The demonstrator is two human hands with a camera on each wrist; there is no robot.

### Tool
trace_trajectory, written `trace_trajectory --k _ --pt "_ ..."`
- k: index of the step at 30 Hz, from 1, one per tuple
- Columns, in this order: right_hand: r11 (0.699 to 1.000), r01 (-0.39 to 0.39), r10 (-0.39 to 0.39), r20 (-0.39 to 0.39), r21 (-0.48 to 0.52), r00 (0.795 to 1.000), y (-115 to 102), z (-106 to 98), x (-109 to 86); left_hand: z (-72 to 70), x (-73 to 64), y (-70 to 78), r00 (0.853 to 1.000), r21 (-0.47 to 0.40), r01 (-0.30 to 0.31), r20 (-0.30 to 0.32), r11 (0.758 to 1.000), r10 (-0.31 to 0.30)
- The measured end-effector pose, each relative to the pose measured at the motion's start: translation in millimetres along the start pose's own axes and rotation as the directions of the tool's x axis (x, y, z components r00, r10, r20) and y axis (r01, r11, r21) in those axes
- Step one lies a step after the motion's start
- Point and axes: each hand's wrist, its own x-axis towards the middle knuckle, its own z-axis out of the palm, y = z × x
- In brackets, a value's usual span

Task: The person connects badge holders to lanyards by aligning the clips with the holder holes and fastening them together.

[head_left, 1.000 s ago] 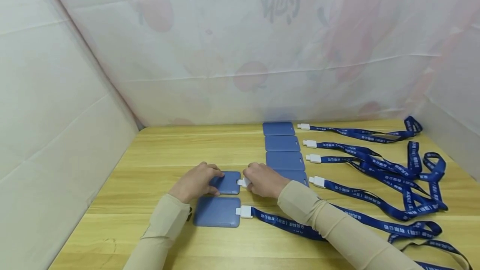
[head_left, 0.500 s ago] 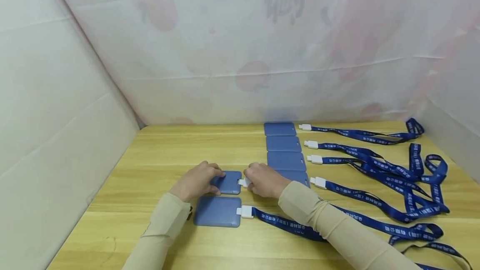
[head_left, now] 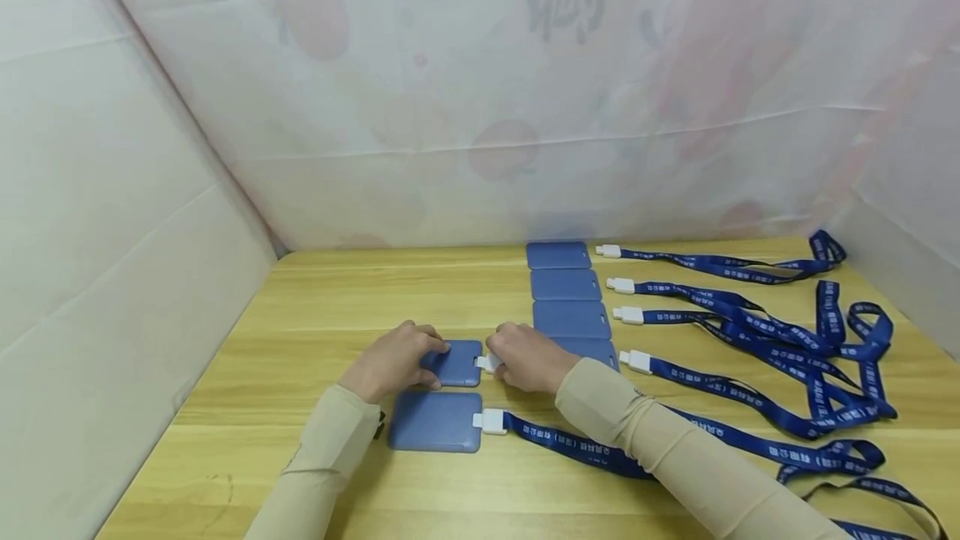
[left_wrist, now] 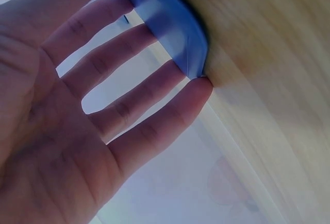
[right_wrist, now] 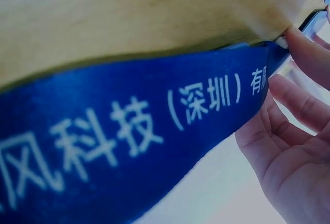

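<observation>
My left hand holds a blue badge holder by its left part, thumb at the near edge. In the left wrist view the fingertips touch the holder's edge. My right hand pinches a white lanyard clip, partly covered by the fingers. The clip's tip sits at the holder's slot; whether it is fastened I cannot tell. From those fingers runs the blue printed strap. Just nearer lies a second badge holder with a white clip at its slot end.
Several blue badge holders lie in a column toward the back. To their right, several lanyards stretch across the wooden table, straps overlapping. White patterned cloth walls the back and sides.
Both hands stay at the same badge holder and clip. The view shifts very slightly; nothing else visibly moves.
</observation>
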Motion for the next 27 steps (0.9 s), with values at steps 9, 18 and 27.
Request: trace_trajectory --k 9,18,27 --pt "1.000 -0.003 0.003 0.005 0.012 1.000 0.8 -2.7 1.9 -1.6 2.0 -0.7 1.000 0.008 -0.014 -0.018 1.000 0.014" --pt "1.000 0.004 -0.004 -0.002 0.022 1.000 0.5 0.6 0.6 0.8 1.1 -2.2 1.000 0.003 -0.016 0.000 1.000 0.016" --pt "1.000 0.011 -0.011 -0.003 0.002 1.000 1.1 1.1 1.6 1.7 0.3 -2.2 1.000 -0.018 -0.004 -0.005 1.000 0.004"
